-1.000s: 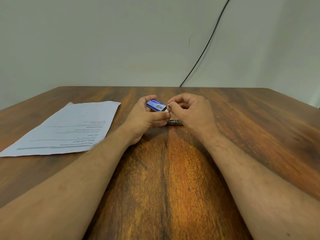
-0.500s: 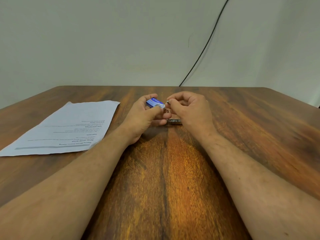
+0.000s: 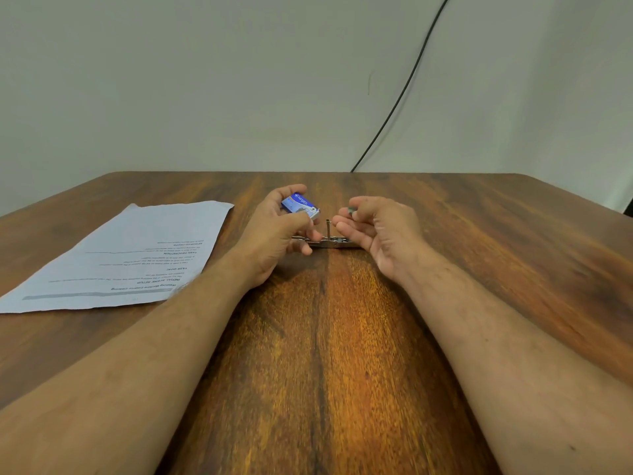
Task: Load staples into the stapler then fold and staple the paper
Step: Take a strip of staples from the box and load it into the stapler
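Fingers: left hand (image 3: 274, 231) grips staple box (image 3: 300, 206); right hand (image 3: 376, 228) pinches, apparently, staples (image 3: 351, 210).
Technique: lower staples squarely into stapler (image 3: 325, 241).

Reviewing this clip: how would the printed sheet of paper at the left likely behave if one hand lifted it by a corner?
The paper is a single thin sheet lying flat on the table, so it would likely droop and bend rather than stay stiff. It looks light for its area and could slide easily on the smooth wood. Its near edge looks slightly uneven, so it probably creases readily.

The stapler (image 3: 325, 241) is partly hidden behind both hands; the paper's (image 3: 130, 255) print is illegible.
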